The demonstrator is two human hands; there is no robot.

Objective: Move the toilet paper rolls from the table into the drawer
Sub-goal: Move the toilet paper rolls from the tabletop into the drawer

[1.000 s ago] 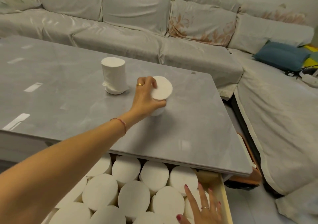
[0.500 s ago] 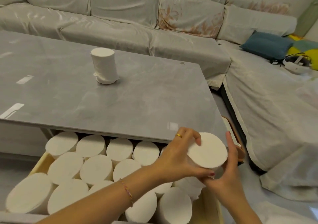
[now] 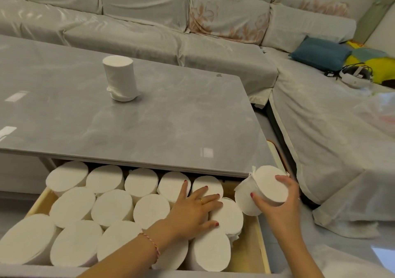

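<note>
One white toilet paper roll (image 3: 120, 78) stands upright on the grey table (image 3: 171, 117). Below the table's near edge the wooden drawer (image 3: 261, 245) is pulled out and packed with several upright rolls (image 3: 111, 207). My right hand (image 3: 277, 205) grips another roll (image 3: 266, 189), tilted, just above the drawer's right end near the table corner. My left hand (image 3: 192, 209) lies flat, fingers spread, on top of the rolls in the drawer, pressing against them.
A covered L-shaped sofa (image 3: 213, 32) wraps around the far and right sides of the table. A blue cushion (image 3: 320, 53), a yellow item and a white headset (image 3: 352, 77) lie on its right part. Narrow floor gap runs between drawer and sofa.
The roll came off the table and passed from my left hand to my right, down by the drawer's right end. My left hand dropped onto the rolls in the drawer.
</note>
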